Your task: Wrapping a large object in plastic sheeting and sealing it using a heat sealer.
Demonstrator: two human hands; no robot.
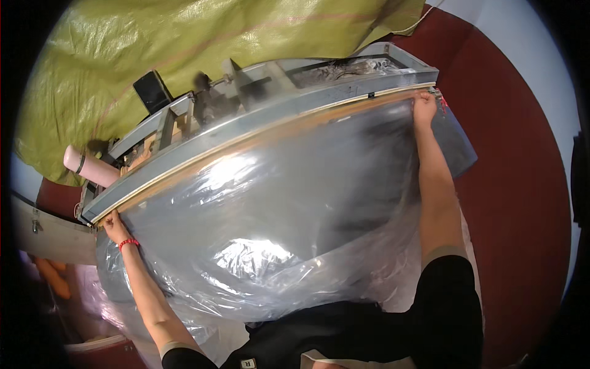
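A wide sheet of transparent plastic film (pixel 344 178) hangs in shiny folds between my outstretched arms. Its far edge lies along the front of a long grey metal frame (pixel 246 123), where a pale strip and a brownish band run. At the left end of that frame, my left hand (pixel 115 227) is closed in a pinch on the film's edge; a red bead bracelet circles the wrist. Far to the right, my right hand (pixel 424 109) pinches the film near the frame's other end. The fingertips of both hands are partly hidden.
Behind the frame hangs a yellow-green tarp (pixel 184 37). A black phone-like slab (pixel 152 92) leans at the frame's back edge, and a pink cylinder (pixel 92 166) lies by its left end. Dark red floor (pixel 516 184) stretches along the right, beside a pale wall.
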